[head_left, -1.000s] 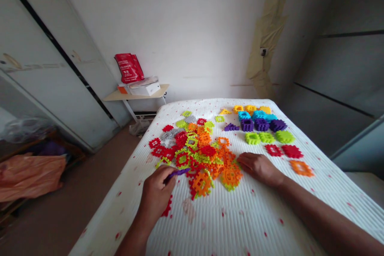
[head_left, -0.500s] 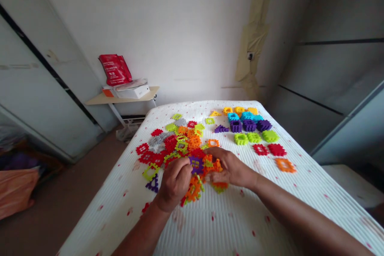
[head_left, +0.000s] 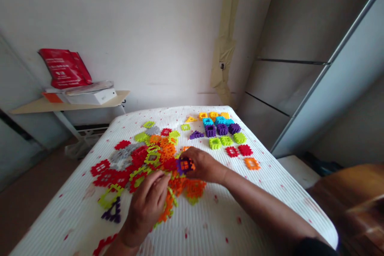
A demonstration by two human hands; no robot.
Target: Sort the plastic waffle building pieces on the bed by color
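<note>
At the near side of the white ribbed cover [head_left: 195,236], a red toothed piece [head_left: 103,243], partly out of view, beside the left wrist [head_left: 127,238]. Just beyond, by the near edge of a heap of toothed plastic pieces [head_left: 168,152], the left hand [head_left: 147,202], fingers curled in; cannot tell if empty or pinching something small. Farther left, flat on the cover, a purple triangle [head_left: 118,209] right beside a lime frame [head_left: 103,201].

Over the right part of the heap, the right hand [head_left: 204,164], gripping a purple window piece [head_left: 179,167] at its right side; orange showing through the openings, cannot tell if held along with it. Below and around, red, orange and lime pieces overlapping, with grey pieces [head_left: 118,158] toward the left.

To the right, from near to far: a lone orange frame [head_left: 247,164], two red pieces [head_left: 245,150], lime stacks [head_left: 239,138], purple stacks [head_left: 234,129] with a purple stepped piece [head_left: 197,135] on their left, blue stacks [head_left: 220,120], then yellow stacks [head_left: 225,115] and a yellow triangle [head_left: 191,120].

Past the cover, at left, a small side table [head_left: 42,106] with a white box [head_left: 93,97] and red bag [head_left: 64,68]; at right, grey cabinet panels [head_left: 288,100]; behind, a pale wall [head_left: 162,28] with a socket [head_left: 222,65] amid tan tape [head_left: 226,20].
</note>
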